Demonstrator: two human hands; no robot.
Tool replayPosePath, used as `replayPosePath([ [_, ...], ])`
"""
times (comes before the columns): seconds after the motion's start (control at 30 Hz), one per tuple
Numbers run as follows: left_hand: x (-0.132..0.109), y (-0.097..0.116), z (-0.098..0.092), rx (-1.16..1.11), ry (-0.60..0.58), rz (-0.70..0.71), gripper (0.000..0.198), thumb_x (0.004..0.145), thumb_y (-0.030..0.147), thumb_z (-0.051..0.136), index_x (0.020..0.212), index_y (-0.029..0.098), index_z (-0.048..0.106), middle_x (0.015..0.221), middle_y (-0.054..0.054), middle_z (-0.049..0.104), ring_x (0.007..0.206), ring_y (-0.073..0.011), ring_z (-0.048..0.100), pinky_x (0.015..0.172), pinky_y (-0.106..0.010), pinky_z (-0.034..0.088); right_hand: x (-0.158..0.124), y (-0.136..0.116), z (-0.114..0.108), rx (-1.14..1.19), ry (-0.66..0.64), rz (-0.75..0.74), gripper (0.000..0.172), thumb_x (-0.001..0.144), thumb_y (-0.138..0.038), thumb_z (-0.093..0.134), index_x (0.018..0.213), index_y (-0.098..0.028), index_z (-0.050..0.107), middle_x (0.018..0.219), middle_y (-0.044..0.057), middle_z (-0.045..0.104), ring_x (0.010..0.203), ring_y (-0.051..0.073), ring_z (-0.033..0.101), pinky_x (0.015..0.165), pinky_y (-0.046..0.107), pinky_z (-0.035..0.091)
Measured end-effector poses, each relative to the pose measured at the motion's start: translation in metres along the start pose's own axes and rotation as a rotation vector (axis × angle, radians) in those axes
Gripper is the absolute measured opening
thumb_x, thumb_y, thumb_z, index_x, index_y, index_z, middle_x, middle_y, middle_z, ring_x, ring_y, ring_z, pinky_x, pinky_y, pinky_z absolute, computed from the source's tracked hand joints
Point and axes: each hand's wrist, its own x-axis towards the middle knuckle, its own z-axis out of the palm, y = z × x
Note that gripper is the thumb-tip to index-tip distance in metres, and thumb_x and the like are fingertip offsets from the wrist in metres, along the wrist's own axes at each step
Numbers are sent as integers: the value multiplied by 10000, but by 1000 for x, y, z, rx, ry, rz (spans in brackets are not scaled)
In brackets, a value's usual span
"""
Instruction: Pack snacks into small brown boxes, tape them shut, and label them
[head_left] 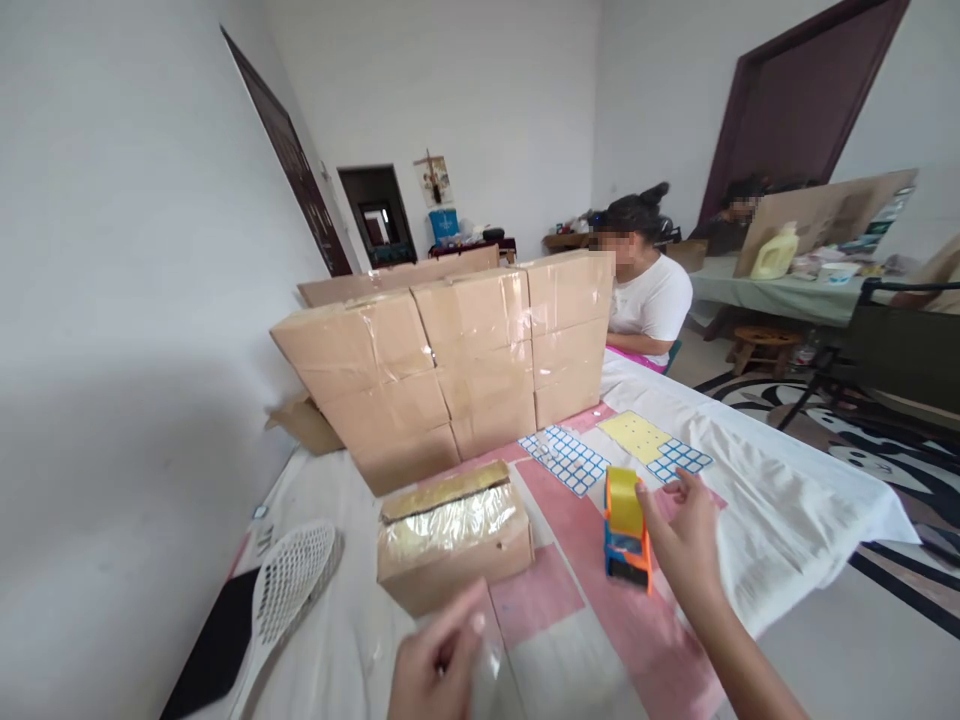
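My left hand (435,660) is at the bottom middle, slightly blurred, its thumb and forefinger drawn together. A shiny see-through strip of clear tape (491,660) shows beside the thumb. Ahead of it is a small cardboard box (457,555), with glossy tape across its top and a narrow gap along the raised back flap. My right hand (686,535) is at the right, thumb and fingers apart. Its thumb is close to a tape dispenser (627,530) with a yellow roll and an orange and blue frame; I cannot tell whether they touch.
A wall of taped cardboard boxes (480,350) stands across the table. A white racket-like swatter (292,585) lies at left near a black flat item (214,640). Patterned cloth (566,458) covers the table. A person in white (651,305) sits beyond the boxes.
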Motion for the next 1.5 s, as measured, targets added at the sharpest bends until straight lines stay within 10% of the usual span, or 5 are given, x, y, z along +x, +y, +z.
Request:
replayPosePath([
  [0.4, 9, 59, -9, -195, 231, 76, 522, 961, 454, 554, 1409, 186, 567, 496, 79, 539, 481, -120, 519, 521, -229, 447, -74, -128, 14, 406, -1136, -242, 151, 893, -350, 728, 977, -225, 749, 966, 53, 686, 919, 206, 642, 835, 352, 501],
  [0.7, 8, 16, -9, -45, 81, 37, 596, 966, 479, 555, 1486, 194, 498, 515, 79, 576, 482, -132, 553, 516, -244, 451, -82, -141, 36, 436, -939, -373, 167, 937, -174, 653, 780, -221, 687, 770, -1, 625, 773, 159, 578, 731, 313, 443],
  [0.87, 33, -6, -32, 443, 401, 404, 295, 956, 415, 580, 1095, 217, 748, 848, -47, 764, 794, -205, 684, 778, -349, 498, -47, -154, 25, 442, -790, -458, 138, 937, -217, 696, 801, -236, 706, 789, 5, 634, 806, 177, 570, 794, 351, 433],
  [1.23, 77, -17, -53, 667, 148, 374, 703, 1042, 317, 364, 1637, 153, 29, 1292, -134, 717, 1397, -283, 487, 1152, -577, 211, -53, -157, 140, 25, -1180, -387, 137, 867, -273, 727, 754, -201, 751, 843, 11, 661, 879, 187, 581, 861, 358, 399],
  [1.5, 70, -33, -40, 933, 225, 588, 413, 985, 498, 524, 1323, 304, 661, 1449, -121, 612, 1332, -357, 521, 1111, -610, 203, -67, -129, 175, -436, -1059, -666, 128, 877, -350, 707, 832, -233, 736, 1015, 63, 647, 1096, 282, 525, 935, 420, 362],
])
